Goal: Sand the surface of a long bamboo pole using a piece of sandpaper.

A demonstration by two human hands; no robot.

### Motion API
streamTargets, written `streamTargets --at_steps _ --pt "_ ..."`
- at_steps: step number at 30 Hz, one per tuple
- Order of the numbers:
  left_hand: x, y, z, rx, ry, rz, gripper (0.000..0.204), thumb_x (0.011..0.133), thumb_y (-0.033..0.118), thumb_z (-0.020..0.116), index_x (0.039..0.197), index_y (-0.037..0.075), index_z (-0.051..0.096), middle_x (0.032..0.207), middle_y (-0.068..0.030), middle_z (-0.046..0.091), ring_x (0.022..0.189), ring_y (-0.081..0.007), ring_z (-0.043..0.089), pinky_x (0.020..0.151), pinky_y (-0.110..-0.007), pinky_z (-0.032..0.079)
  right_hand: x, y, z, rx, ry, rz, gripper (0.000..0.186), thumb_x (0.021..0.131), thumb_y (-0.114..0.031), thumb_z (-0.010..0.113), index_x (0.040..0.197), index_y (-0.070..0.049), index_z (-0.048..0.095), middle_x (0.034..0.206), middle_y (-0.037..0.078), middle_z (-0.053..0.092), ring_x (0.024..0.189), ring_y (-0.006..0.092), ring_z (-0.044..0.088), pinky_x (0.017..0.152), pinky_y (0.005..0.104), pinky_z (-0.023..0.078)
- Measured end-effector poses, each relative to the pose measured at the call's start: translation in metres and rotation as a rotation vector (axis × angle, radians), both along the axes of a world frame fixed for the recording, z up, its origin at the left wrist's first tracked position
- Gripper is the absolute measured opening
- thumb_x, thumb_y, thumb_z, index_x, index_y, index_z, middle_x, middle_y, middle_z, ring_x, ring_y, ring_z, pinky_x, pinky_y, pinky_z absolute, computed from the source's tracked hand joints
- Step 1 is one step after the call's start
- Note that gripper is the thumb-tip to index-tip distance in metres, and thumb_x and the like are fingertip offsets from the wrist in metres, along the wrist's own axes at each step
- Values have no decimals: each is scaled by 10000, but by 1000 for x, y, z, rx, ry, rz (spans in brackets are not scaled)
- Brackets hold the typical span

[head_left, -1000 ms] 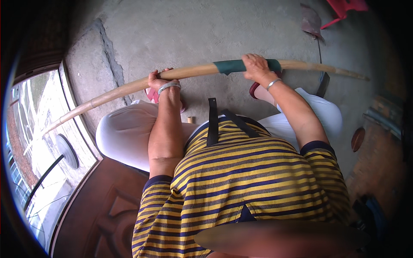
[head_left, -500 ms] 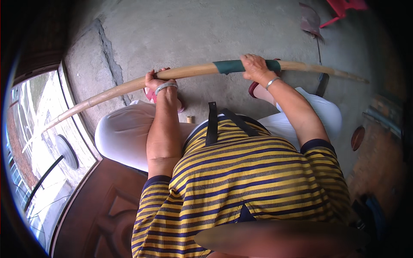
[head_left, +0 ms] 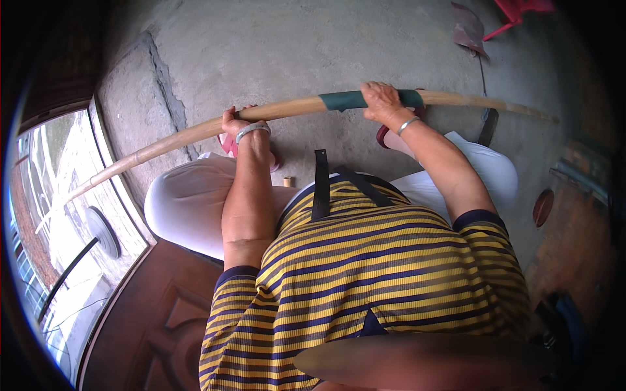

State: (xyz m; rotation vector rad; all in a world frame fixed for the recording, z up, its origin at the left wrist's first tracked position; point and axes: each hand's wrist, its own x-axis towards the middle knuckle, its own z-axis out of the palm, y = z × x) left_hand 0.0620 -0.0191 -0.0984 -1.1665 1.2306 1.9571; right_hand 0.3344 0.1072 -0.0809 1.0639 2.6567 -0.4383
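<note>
A long, slightly curved pale wooden pole (head_left: 287, 107) lies crosswise in front of me over my feet, tapering toward both sides. A dark green wrap (head_left: 338, 100) covers a section right of its middle. My left hand (head_left: 242, 121) is closed round the bare wood left of the wrap, its wrist wearing a silvery bangle. My right hand (head_left: 383, 101) grips the pole over the green wrap, fingers on top, also with a bangle on that wrist. Two black straps (head_left: 320, 186) rise from my waist, and a small short wooden piece (head_left: 287, 182) shows between my legs.
My white-trousered knees (head_left: 179, 202) are on either side. Around me are a cracked concrete floor (head_left: 215, 45), a red object (head_left: 508, 19) with a dull crumpled piece at far upper right, a bright opening (head_left: 72, 156) with a round grey base at left, and brown panelled wood (head_left: 156, 319).
The pole's green wrap and my right hand have shifted slightly to the left. My left hand has also edged a little left since a second ago, still gripping.
</note>
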Motion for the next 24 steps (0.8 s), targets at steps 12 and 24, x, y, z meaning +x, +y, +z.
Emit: streamTargets --at_steps 12,24 --pt "7 10 10 16 -53 -173 236 695 191 588 878 127 454 739 -89 486 632 -291 525 642 -446 474 34 32 2 65 30 -1 259 671 -67 667 894 -71 536 893 120 619 883 319 618 775 434 494" --pt "10 3 4 6 52 -36 173 664 142 568 785 96 453 692 -72 479 587 -229 525 628 -432 479 -49 -23 5 82 189 101 250 641 -102 664 863 -67 555 882 120 609 839 281 609 764 390 477"
